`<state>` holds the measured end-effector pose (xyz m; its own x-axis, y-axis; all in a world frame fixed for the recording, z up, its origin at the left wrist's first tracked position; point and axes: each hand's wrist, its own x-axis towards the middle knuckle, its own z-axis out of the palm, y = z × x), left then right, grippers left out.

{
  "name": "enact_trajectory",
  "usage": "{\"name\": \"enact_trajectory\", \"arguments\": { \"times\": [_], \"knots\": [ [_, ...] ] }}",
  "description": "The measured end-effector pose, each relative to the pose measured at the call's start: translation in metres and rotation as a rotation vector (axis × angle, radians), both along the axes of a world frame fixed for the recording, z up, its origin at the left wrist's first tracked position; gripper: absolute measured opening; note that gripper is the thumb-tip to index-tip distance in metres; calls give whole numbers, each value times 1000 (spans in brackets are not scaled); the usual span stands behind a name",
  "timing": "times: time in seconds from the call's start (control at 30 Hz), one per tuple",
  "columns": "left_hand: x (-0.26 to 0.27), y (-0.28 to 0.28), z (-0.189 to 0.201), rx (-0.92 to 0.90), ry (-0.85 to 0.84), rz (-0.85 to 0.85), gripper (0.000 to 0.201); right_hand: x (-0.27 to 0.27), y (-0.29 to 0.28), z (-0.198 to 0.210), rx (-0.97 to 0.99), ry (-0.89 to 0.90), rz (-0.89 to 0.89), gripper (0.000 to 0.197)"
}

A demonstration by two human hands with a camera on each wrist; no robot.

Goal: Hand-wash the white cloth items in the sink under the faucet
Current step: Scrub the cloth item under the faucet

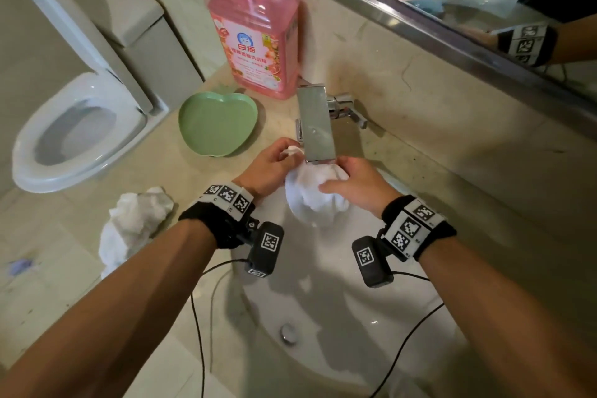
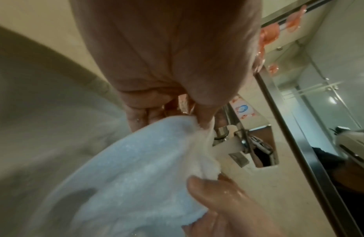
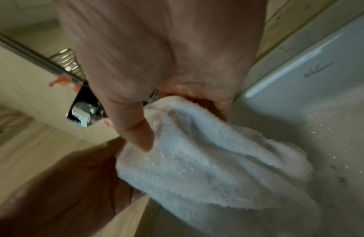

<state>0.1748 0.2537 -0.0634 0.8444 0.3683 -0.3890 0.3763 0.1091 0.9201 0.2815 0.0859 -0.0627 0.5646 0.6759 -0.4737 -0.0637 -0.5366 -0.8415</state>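
White cloth [image 1: 315, 194] hangs bunched over sink [image 1: 339, 317], right under faucet [image 1: 316, 126]; L hand [image 1: 271, 168] pinches its top edge; R hand [image 1: 358, 186] grips other side w/ curled fingers; second white cloth [image 1: 134, 223] crumpled on counter [image 1: 206, 178] nearby.

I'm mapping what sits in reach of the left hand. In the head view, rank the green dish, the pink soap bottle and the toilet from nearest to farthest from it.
From the left hand:
1. Green dish, on the counter just up and left of it.
2. Pink soap bottle, behind the dish by the wall.
3. Toilet, off the counter, far left.
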Motion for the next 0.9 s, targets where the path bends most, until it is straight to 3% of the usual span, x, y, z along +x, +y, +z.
{"name": "enact_trajectory", "arguments": {
  "times": [0.07, 0.13, 0.2, 0.27, 0.4, 0.53, 0.7, 0.8, 0.9],
  "knots": [
    [-3, 4, 3, 142, -24, -112, 10, -10, 8, 0, 42, 17, 42, 37],
    [-5, 7, 6, 255, -7, -186, 7, -15, 18, -1, 56, 4, 62, 31],
    [-6, 10, 6, 255, 25, -128, 7, -16, 25, 1, 57, 24, 9, 14],
    [-8, 12, 2, 152, 95, -60, 7, -13, 29, 1, 69, 74, -71, 14],
    [-17, 6, -16, 57, 164, -209, 18, -11, 24, 1, 107, 127, -133, 14],
    [-14, 2, -30, 296, 191, -302, 43, -4, 12, 3, 100, 93, -197, 17],
    [3, -9, -24, 350, 63, -354, 15, 3, -2, 10, -39, -14, -22, 19],
    [13, -13, -19, 348, -2, -336, 24, 8, -13, 14, -136, -22, 47, 35],
    [16, -13, -18, 251, 18, -306, 35, 7, -16, 15, -156, -93, 127, 27]
  ]
}}
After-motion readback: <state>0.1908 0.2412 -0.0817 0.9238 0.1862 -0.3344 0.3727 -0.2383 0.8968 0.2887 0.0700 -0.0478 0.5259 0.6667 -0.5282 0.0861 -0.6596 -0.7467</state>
